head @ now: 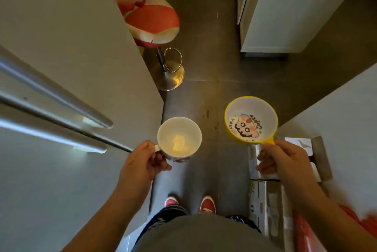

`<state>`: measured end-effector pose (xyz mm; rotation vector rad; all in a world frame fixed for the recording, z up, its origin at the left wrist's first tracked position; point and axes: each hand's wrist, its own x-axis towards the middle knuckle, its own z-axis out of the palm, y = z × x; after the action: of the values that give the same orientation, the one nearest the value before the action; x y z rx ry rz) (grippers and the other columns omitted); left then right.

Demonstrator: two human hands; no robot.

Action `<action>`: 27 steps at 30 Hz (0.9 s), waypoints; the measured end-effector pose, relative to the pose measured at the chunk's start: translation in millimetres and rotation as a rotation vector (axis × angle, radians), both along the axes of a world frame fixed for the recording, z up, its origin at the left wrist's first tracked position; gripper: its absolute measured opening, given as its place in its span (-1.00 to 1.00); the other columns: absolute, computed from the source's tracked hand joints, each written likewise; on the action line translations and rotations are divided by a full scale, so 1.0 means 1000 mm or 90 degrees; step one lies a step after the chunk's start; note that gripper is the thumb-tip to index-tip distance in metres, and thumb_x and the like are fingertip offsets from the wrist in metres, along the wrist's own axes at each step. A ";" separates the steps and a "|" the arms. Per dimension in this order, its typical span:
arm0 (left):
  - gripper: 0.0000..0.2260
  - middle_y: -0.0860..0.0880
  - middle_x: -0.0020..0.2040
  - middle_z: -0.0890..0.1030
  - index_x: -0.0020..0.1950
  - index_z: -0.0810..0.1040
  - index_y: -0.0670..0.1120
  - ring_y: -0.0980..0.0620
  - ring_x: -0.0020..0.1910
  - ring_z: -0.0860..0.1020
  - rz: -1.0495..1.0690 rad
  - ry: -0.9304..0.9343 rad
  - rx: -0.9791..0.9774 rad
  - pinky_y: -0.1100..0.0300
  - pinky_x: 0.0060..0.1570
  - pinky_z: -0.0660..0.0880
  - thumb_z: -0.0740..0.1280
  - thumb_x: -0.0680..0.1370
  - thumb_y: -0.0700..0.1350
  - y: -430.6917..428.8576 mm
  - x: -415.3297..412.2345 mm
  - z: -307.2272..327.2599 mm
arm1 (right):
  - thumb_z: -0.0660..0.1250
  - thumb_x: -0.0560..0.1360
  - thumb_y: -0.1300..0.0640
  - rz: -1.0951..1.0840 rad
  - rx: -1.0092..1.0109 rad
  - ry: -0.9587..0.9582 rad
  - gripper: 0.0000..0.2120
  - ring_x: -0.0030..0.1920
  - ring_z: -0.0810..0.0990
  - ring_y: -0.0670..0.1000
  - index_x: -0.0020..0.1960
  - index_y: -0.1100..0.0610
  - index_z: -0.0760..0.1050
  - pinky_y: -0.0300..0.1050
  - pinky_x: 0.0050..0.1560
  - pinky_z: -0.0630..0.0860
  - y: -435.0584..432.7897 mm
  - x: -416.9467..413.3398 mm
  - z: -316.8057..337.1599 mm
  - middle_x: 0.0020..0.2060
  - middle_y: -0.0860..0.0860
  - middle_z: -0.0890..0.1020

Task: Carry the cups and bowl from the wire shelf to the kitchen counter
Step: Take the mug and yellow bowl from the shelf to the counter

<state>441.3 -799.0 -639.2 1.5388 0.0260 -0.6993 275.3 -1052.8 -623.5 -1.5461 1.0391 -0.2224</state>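
Hands both full here: left hand (pixel 140 162) fingers wrapped round the white ceramic mug's (pixel 179 139) handle, right hand (pixel 285 159) pinching the yellow-rimmed cartoon plastic bowl's (pixel 251 119) handle, both above the dark tiled floor (pixel 204 57).

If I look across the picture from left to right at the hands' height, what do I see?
Big grey fridge door → left hand → white cup → dark floor → yellow bowl with a cartoon face → right hand.
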 end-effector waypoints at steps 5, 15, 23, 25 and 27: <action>-0.61 -0.03 -0.44 0.59 -0.38 0.53 0.00 0.01 -0.39 0.61 -0.006 0.013 0.044 -0.07 -0.12 0.60 0.15 0.62 -0.16 -0.058 0.058 -0.014 | 0.26 0.56 0.12 -0.017 -0.014 -0.007 -0.76 -0.41 0.67 0.08 -0.24 0.11 0.59 -0.19 -0.43 0.59 -0.054 0.064 -0.015 -0.38 0.10 0.67; -0.59 -0.05 -0.40 0.60 -0.38 0.54 0.04 -0.13 -0.25 0.60 -0.127 0.018 0.088 -0.35 0.12 0.50 0.15 0.64 -0.13 -0.236 0.220 -0.030 | 0.25 0.57 0.22 -0.148 -0.006 -0.006 -0.76 -0.46 0.66 0.06 -0.21 0.29 0.57 -0.18 -0.45 0.62 -0.169 0.166 -0.023 -0.40 0.16 0.65; -0.68 -0.04 -0.39 0.60 -0.30 0.56 -0.01 0.06 -0.37 0.61 -0.277 0.031 0.015 0.04 -0.15 0.61 0.17 0.62 -0.11 -0.408 0.294 -0.017 | 0.25 0.57 0.22 -0.351 0.008 0.045 -0.73 -0.51 0.63 0.05 -0.24 0.31 0.57 -0.25 -0.57 0.51 -0.251 0.154 -0.024 -0.45 0.18 0.64; -0.57 -0.03 -0.43 0.59 -0.39 0.54 0.04 0.07 -0.39 0.60 -0.318 0.024 0.020 0.05 -0.17 0.61 0.12 0.64 -0.16 -0.456 0.301 -0.021 | 0.26 0.56 0.24 -0.396 0.017 0.057 -0.74 -0.53 0.61 0.04 -0.25 0.34 0.56 -0.25 -0.59 0.49 -0.275 0.149 -0.029 -0.45 0.23 0.63; -0.54 -0.03 -0.46 0.56 -0.43 0.52 0.03 0.08 -0.42 0.57 -0.345 0.023 0.006 0.09 -0.23 0.61 0.10 0.64 -0.18 -0.505 0.305 -0.023 | 0.26 0.56 0.27 -0.424 0.016 0.065 -0.74 -0.52 0.62 0.07 -0.27 0.31 0.57 -0.19 -0.53 0.55 -0.302 0.145 -0.037 -0.44 0.23 0.64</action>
<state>746.3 -1303.9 -662.3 1.5529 -0.3732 -1.1538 420.6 -1354.5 -660.9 -1.1519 1.6094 -0.5891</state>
